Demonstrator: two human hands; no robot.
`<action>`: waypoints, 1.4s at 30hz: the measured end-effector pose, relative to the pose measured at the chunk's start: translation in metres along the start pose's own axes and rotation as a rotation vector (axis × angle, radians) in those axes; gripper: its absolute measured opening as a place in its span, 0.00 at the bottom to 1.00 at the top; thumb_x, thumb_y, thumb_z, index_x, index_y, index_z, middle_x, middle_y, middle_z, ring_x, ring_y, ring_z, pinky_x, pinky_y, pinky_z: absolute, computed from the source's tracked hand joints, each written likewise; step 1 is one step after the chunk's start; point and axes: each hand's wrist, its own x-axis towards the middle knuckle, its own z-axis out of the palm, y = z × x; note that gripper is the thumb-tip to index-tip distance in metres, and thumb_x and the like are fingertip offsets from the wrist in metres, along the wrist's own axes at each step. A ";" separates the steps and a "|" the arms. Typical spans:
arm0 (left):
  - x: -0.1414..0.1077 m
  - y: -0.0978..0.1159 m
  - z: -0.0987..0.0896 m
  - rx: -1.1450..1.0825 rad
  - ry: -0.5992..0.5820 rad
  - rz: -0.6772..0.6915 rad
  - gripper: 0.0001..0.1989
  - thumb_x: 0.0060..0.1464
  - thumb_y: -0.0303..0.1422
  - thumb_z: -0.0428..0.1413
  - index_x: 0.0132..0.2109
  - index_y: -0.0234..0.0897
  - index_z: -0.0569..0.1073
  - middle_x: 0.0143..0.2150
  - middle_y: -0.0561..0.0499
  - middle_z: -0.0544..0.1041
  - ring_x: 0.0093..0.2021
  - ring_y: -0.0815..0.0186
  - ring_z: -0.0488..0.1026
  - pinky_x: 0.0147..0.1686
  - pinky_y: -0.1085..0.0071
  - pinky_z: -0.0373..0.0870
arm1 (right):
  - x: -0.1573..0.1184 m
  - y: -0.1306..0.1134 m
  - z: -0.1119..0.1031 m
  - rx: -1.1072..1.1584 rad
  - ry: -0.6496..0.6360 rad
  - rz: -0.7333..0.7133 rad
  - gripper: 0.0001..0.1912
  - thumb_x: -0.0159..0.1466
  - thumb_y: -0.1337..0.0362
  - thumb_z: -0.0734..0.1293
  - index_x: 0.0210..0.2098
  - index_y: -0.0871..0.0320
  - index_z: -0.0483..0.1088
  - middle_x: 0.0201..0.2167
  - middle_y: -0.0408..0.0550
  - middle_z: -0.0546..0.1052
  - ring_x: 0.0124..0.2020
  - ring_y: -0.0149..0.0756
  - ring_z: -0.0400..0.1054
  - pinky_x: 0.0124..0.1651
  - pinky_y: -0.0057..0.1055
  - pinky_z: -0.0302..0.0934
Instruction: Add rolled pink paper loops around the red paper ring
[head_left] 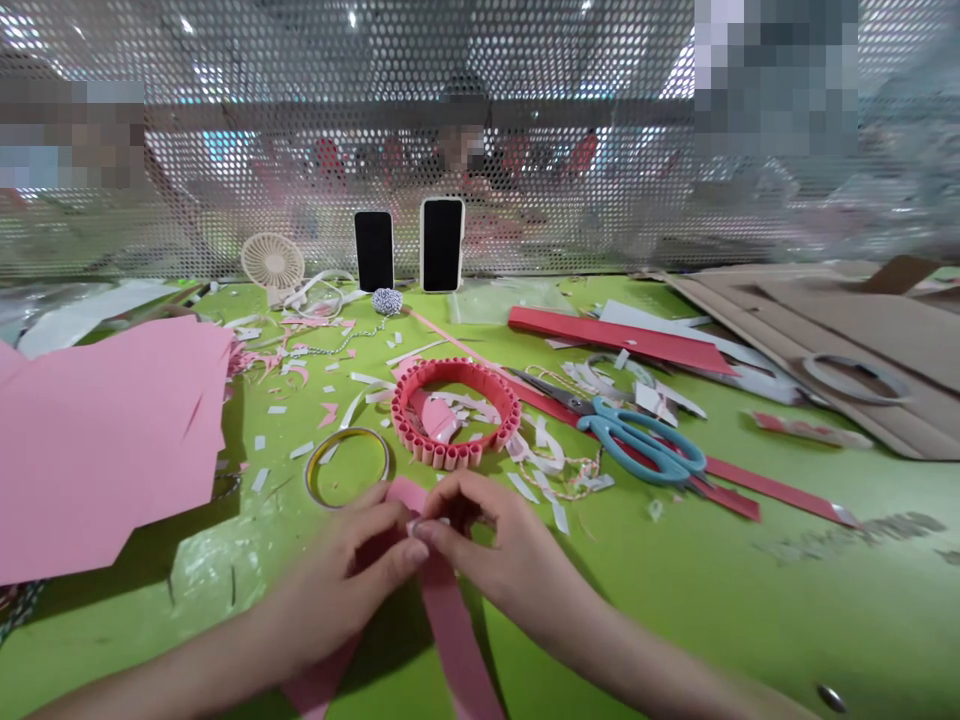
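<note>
A long pink paper strip runs between my hands and down toward the front edge of the view. My left hand pinches it from the left. My right hand has its thumb and fingertips pressed together at the same spot, around something small and whitish that I cannot make out. Another pink length shows beneath my left wrist. Just beyond my fingers lies a red ring of rolled paper loops. A roll of tape stands on edge left of it. Blue-handled scissors lie to the right.
Pink paper sheets lie at left, brown cardboard at right. Red strips and paper scraps are scattered about. Two phones and a small fan stand before a perforated metal screen. People are visible behind it.
</note>
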 end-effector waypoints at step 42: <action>0.000 -0.003 -0.001 0.048 0.110 -0.037 0.08 0.49 0.30 0.43 0.23 0.38 0.61 0.22 0.57 0.60 0.25 0.69 0.59 0.25 0.75 0.56 | 0.005 -0.001 -0.007 0.067 -0.274 0.065 0.04 0.56 0.73 0.59 0.26 0.60 0.63 0.24 0.41 0.65 0.28 0.27 0.59 0.33 0.25 0.55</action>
